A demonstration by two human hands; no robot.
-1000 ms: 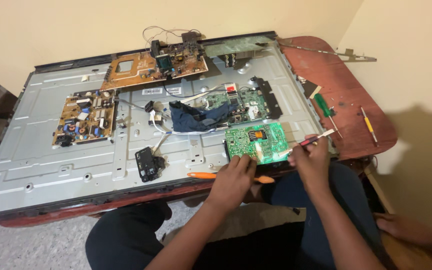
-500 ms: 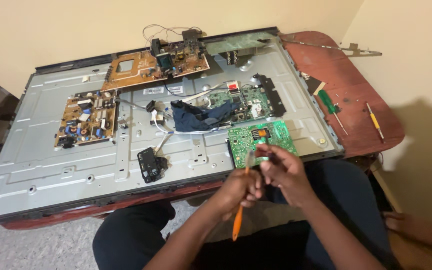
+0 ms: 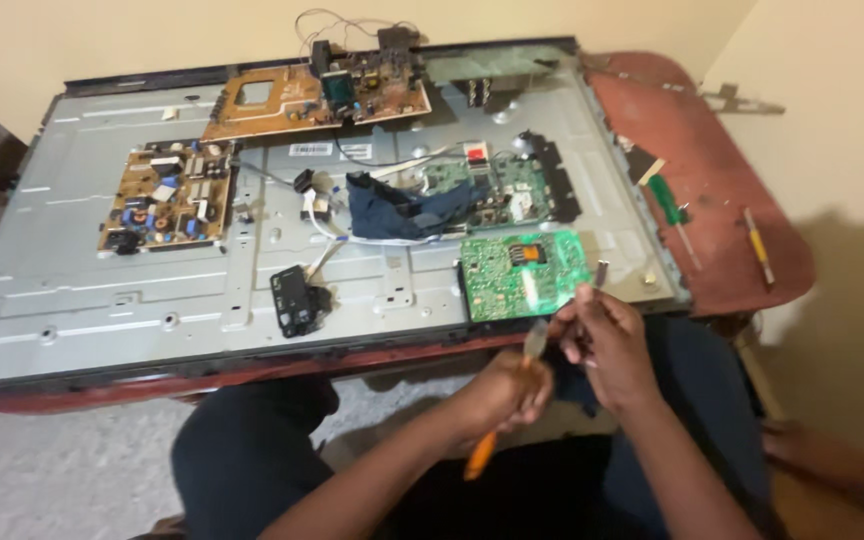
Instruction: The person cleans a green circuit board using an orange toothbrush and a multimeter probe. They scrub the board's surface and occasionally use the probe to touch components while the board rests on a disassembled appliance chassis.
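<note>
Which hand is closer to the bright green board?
The right hand. It sits just below the bright green board, by its lower right corner. The left hand, gripping an orange-handled tool, is lower, farther off.

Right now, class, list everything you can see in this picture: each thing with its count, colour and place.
Metal back panel: one, grey, lying flat across the table.
Table: one, reddish-brown, under the panel.
Brown circuit boards: two, upper left of the panel.
Green circuit boards: two, right part of the panel.
Blue cloth: one, panel middle.
Black box: one, near the panel's front edge.
Green-handled screwdriver: one, on the table, right.
Yellow-handled screwdriver: one, table's right edge.
Orange-handled screwdriver: one, in the left hand.
Left hand: gripping the orange-handled screwdriver.
Right hand: holding a small tool, touching the screwdriver's tip.
</note>
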